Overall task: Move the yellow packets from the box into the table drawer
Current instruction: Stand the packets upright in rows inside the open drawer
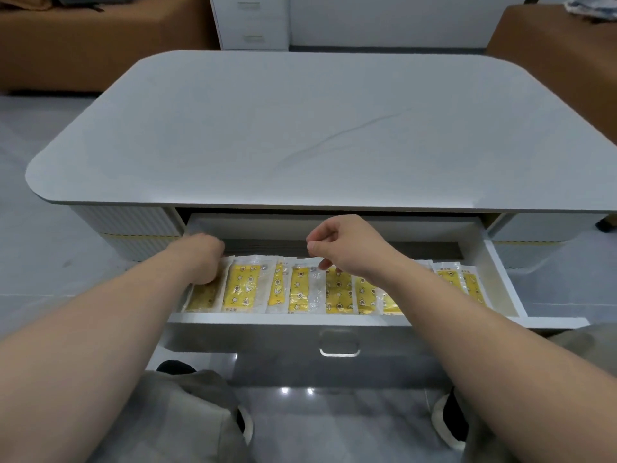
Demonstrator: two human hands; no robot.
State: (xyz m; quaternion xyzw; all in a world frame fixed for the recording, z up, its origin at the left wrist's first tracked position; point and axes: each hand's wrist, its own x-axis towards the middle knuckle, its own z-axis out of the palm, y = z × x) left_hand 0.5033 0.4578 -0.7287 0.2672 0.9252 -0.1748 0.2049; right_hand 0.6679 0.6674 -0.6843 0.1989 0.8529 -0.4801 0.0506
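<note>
The white drawer of the table stands pulled out toward me. Several yellow packets in clear wrappers lie side by side in a row across its floor. My left hand reaches down at the drawer's left end. Its fingers curl over the top of the leftmost yellow packet, which leans against the left wall. My right hand hovers over the middle of the row with loosely curled fingers that hold nothing; its lower fingertips are just above a packet. No box is in view.
The grey tabletop overhangs the back of the drawer. The drawer front has a recessed handle. My knees and shoes are below the drawer. Brown sofas and a white cabinet stand beyond the table.
</note>
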